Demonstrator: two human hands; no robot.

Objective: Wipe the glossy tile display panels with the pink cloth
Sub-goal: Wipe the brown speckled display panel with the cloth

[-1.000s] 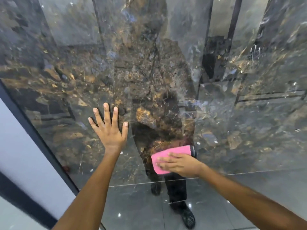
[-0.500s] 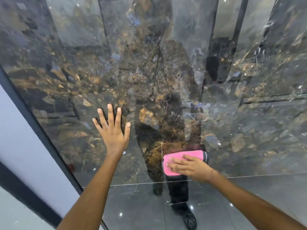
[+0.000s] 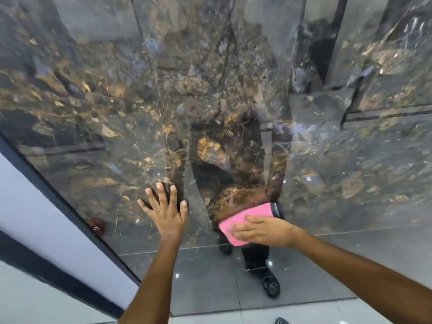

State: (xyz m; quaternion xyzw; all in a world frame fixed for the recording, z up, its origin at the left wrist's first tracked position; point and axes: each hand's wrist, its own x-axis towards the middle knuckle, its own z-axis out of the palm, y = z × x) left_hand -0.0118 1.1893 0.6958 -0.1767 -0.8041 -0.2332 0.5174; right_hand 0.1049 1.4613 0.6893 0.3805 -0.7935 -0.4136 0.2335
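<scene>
A large glossy tile panel (image 3: 98, 118) with dark brown, gold and grey marbling fills the view and mirrors a standing figure. My left hand (image 3: 167, 212) lies flat on it at lower centre, fingers spread and straight. To its right, my right hand (image 3: 264, 230) presses a folded pink cloth (image 3: 236, 224) flat against the lower part of the panel, fingers extended over it. A grey band edges the cloth's right end (image 3: 275, 209).
A dark frame strip (image 3: 58, 204) runs diagonally along the panel's left edge, with a white wall (image 3: 30, 206) beyond it. The panel's bottom edge meets a light tiled floor (image 3: 304, 316), where a dark shoe tip (image 3: 281, 321) shows.
My right hand slid the pink cloth to the right, then back a little left along the lower panel. My left hand stayed flat on the panel.
</scene>
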